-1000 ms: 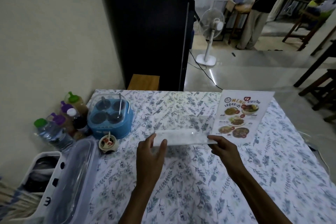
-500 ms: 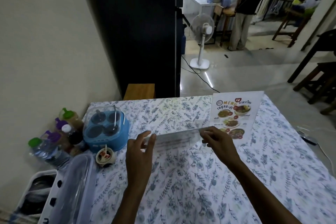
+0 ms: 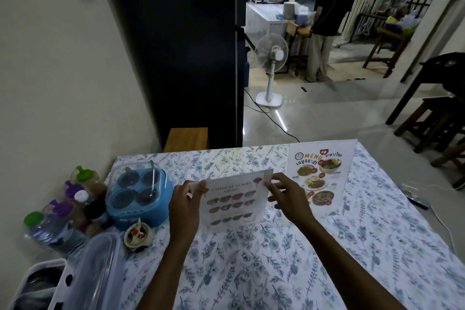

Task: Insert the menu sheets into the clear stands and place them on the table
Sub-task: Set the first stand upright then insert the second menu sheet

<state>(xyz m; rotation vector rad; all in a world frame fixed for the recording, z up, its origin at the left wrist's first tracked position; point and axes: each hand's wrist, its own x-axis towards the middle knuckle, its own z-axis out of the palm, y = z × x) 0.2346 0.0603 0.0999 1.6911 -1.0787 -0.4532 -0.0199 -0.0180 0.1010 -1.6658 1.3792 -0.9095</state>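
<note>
A menu sheet (image 3: 232, 202) headed "Chinese Food Menu" stands upright in a clear stand (image 3: 261, 218) at the middle of the counter (image 3: 276, 259), which carries a flowered cloth. The left hand (image 3: 185, 205) pinches the sheet's top left corner in its grip; the right hand (image 3: 286, 199) pinches the top right corner. Just beyond the right hand a second stand with a Thai menu (image 3: 320, 171) stands upright. At the left edge sit a blue condiment caddy (image 3: 138, 196), a small cup (image 3: 138, 234) and several bottles (image 3: 75, 199).
</note>
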